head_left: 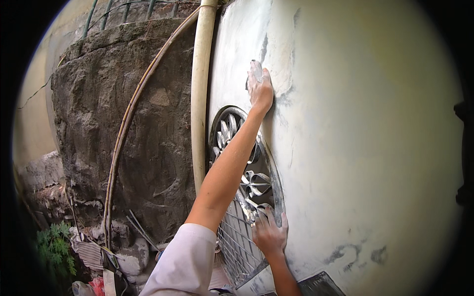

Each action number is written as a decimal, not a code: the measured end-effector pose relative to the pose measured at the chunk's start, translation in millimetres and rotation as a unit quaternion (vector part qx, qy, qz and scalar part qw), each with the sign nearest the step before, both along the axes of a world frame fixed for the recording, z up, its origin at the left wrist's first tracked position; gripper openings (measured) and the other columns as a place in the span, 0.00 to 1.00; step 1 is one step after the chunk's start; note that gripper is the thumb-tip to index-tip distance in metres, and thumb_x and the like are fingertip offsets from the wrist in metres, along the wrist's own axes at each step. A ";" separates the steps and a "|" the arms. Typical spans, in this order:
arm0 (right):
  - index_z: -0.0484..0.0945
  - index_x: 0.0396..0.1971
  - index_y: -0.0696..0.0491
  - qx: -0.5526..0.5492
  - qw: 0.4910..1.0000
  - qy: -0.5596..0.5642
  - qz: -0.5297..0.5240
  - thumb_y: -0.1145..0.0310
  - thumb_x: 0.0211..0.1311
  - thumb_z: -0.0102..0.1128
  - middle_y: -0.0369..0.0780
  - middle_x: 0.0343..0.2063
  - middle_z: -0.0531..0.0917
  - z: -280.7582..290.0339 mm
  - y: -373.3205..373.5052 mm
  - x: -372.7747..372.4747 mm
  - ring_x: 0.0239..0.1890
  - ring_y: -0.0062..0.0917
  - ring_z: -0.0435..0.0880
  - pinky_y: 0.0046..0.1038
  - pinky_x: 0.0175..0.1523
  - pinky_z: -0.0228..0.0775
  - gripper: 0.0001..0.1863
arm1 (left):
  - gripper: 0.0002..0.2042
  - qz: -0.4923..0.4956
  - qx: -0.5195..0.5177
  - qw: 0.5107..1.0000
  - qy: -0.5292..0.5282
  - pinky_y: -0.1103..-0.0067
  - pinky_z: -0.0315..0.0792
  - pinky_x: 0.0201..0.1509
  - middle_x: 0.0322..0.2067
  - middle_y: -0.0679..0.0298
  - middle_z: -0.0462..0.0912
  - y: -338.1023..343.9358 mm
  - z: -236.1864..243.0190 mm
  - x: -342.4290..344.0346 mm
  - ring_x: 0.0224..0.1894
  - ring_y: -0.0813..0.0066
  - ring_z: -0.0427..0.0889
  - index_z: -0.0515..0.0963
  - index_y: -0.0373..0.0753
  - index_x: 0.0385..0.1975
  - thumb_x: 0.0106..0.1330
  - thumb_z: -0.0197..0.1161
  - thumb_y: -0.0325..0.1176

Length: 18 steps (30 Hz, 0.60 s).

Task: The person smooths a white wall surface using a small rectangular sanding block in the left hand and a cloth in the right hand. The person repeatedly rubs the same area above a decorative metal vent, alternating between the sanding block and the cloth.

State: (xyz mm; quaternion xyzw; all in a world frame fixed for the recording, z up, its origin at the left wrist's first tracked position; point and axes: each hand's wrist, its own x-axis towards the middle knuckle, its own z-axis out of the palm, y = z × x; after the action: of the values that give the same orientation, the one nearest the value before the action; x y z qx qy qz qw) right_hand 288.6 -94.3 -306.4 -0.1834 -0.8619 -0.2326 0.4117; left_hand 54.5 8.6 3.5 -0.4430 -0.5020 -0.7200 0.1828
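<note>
My left hand (261, 91), dusted with white powder, presses up against the pale plastered wall (345, 128). Under its fingers shows the dark edge of a thin piece that looks like sandpaper (247, 85); most of it is hidden by the hand. Lower down, my right hand (269, 235) has its whitened fingers hooked over the ornamental window grille (256, 183) at the side of the opening. My left forearm crosses in front of the rounded, dark-edged window frame (275, 170) and covers part of the grille's scrollwork.
A cream pipe (199, 98) runs upright left of the wall. Beyond it stands a rough dark stone wall (153, 133), with a bent cable or hose (126, 123) arching across. Rubble, a corrugated piece (90, 254) and a green plant (55, 246) lie at the lower left.
</note>
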 end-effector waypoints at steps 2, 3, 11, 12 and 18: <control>0.83 0.33 0.48 0.011 1.000 -0.001 -0.001 0.62 0.53 0.62 0.30 0.43 0.84 -0.2 0.0 0.1 0.62 0.23 0.74 0.53 0.68 0.49 0.09 | 0.31 0.007 -0.019 0.999 -0.039 0.66 0.32 0.77 0.75 0.52 0.42 -5.2 -35.0 9.4 0.76 0.53 0.37 0.45 0.32 0.72 0.77 0.31 0.47; 0.84 0.33 0.49 0.011 1.000 -0.002 -0.004 0.62 0.54 0.61 0.30 0.43 0.85 -0.2 -0.5 0.1 0.62 0.23 0.74 0.53 0.69 0.48 0.09 | 0.31 -0.002 -0.029 0.998 -0.047 0.66 0.31 0.77 0.75 0.52 0.41 -12.1 -51.4 18.9 0.76 0.52 0.37 0.44 0.33 0.73 0.77 0.30 0.48; 0.80 0.39 0.50 -0.032 0.999 0.006 0.030 0.64 0.57 0.55 0.32 0.42 0.83 -1.4 -1.5 2.6 0.61 0.22 0.75 0.49 0.69 0.52 0.12 | 0.30 0.038 0.059 0.975 0.211 0.60 0.36 0.77 0.75 0.53 0.42 -37.9 -25.1 100.9 0.76 0.47 0.38 0.45 0.37 0.73 0.76 0.35 0.46; 0.79 0.40 0.50 -0.036 0.999 0.009 0.036 0.64 0.57 0.54 0.32 0.43 0.83 -1.6 -1.2 2.6 0.61 0.22 0.76 0.49 0.69 0.52 0.12 | 0.30 0.037 0.071 0.974 0.210 0.61 0.36 0.77 0.74 0.53 0.44 -35.0 -6.0 90.5 0.76 0.48 0.39 0.46 0.38 0.74 0.76 0.34 0.46; 0.81 0.30 0.48 0.004 0.999 0.032 0.026 0.65 0.53 0.59 0.31 0.40 0.85 -2.4 -0.1 0.7 0.59 0.22 0.78 0.53 0.67 0.52 0.06 | 0.31 -0.011 0.005 1.000 0.006 0.67 0.33 0.78 0.74 0.53 0.44 -2.7 32.2 -1.8 0.76 0.54 0.39 0.47 0.35 0.73 0.77 0.33 0.49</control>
State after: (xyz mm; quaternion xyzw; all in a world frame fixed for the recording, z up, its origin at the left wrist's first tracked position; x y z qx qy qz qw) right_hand 289.2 -94.4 -308.8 -0.1665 -0.8517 -0.2191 0.4460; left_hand 52.7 5.8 35.7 -0.4523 -0.4923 -0.7215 0.1800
